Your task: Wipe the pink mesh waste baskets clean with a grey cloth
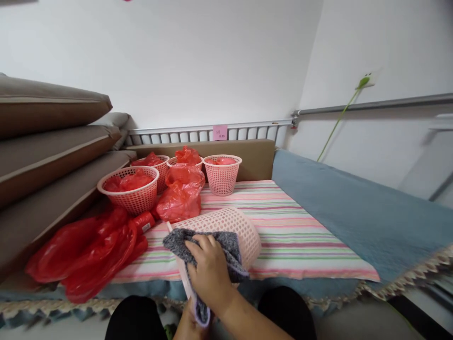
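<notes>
A pink mesh basket (236,227) lies tipped on its side at the near edge of the striped mat, its mouth toward me. My right hand (208,271) presses a grey knitted cloth (226,245) against the basket's rim, fingers curled on the cloth. My left hand (187,325) shows only in part at the bottom, beneath the basket's lower rim, and seems to grip it. Its fingers are mostly hidden.
Several pink mesh baskets (222,175) lined with red plastic bags stand at the back of the striped mat (290,226). Loose red bags (88,250) lie at the left. Stacked brown cushions (46,141) rise on the left; a blue cover (354,208) spreads right.
</notes>
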`<state>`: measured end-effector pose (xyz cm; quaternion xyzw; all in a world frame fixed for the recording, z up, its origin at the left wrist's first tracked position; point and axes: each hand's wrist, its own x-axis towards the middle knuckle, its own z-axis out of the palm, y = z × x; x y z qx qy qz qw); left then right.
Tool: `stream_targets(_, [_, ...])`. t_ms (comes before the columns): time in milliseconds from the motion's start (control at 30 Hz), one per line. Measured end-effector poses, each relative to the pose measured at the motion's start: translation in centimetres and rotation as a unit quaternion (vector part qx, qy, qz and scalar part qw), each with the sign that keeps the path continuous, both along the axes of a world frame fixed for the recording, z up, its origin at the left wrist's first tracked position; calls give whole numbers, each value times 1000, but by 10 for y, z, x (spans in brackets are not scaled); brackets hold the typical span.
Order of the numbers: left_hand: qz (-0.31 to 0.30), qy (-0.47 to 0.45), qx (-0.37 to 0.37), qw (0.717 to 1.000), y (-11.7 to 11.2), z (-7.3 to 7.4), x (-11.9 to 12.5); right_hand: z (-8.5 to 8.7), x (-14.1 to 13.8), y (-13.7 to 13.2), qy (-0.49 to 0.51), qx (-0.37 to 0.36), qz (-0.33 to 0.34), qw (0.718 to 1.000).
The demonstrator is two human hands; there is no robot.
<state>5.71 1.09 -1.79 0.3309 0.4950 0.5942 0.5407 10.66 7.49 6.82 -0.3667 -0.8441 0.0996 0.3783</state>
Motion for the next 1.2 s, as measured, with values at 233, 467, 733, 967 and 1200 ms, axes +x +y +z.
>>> stream_targets(233, [-86, 38, 111, 989, 5, -25, 4, -35, 97, 101, -49, 5, -256, 965])
stream_targets(467, [-40, -57, 78, 995, 20, 31, -14, -50, 120, 104, -59, 44, -274, 959])
stream_targets(733, [-38, -163, 43, 985, 24, 56, -6, -43, 104, 88, -3, -7, -277, 961])
stream_targets(967, [19, -33, 78, 996, 15, -1, -12, 5, 9, 5, 55, -10, -9, 998])
stream_targets(1200, [-42, -57, 31, 997, 8, -25, -8, -18, 55, 55, -7, 6, -114, 993])
